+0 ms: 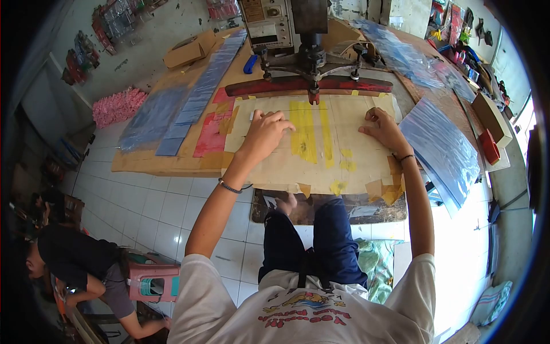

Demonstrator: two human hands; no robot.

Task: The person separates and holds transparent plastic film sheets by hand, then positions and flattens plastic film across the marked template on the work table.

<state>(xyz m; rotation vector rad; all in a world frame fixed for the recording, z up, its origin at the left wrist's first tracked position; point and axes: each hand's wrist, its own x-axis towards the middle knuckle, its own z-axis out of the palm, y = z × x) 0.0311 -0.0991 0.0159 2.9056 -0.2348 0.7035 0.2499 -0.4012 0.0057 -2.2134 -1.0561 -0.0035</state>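
Observation:
My left hand (pixel 266 135) is over the left part of a pale board (pixel 269 172) with yellow tape strips (pixel 303 135) on it, its fingers curled inward. Toward the board's right edge is my right hand (pixel 384 131), fingers bent and thumb close to them. Whether a thin clear sheet lies between the hands cannot be made out. Just beyond the hands, a dark red-edged press bar (pixel 309 86) hangs from a metal bracket (pixel 314 66), above the board's far edge.
Stacked clear bluish plastic sheets lie left (pixel 152 117) and right (pixel 444 149) of the board. A control box (pixel 266 26) stands behind. A blue-handled tool (pixel 250 64) and a cardboard box (pixel 189 49) are on the table. A person (pixel 80 264) bends near a pink stool (pixel 152 281).

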